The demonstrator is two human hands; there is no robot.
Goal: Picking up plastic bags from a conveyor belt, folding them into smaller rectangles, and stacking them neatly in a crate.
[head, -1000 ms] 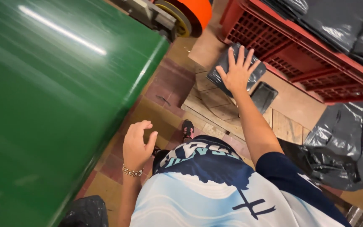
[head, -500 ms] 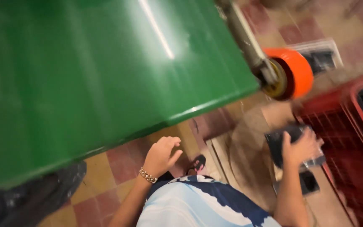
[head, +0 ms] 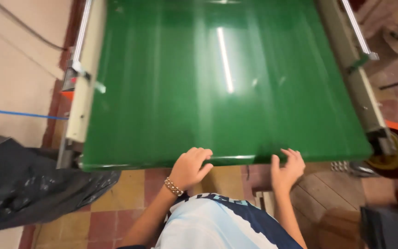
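Where the right hand (head: pixel 287 169) pressed a dark pack before, both hands now meet the belt (head: pixel 226 83) edge; left hand (head: pixel 190 167) loosely curled, right fingers spread, floor (head: pixel 130 193) open below.

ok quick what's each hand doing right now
Left hand: open, empty, fingers curled at the end edge of the green conveyor belt.
Right hand: open, empty, at the same edge.

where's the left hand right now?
In the head view, the left hand sits bottom centre, curled at the near edge of the green conveyor belt, left of the right hand.
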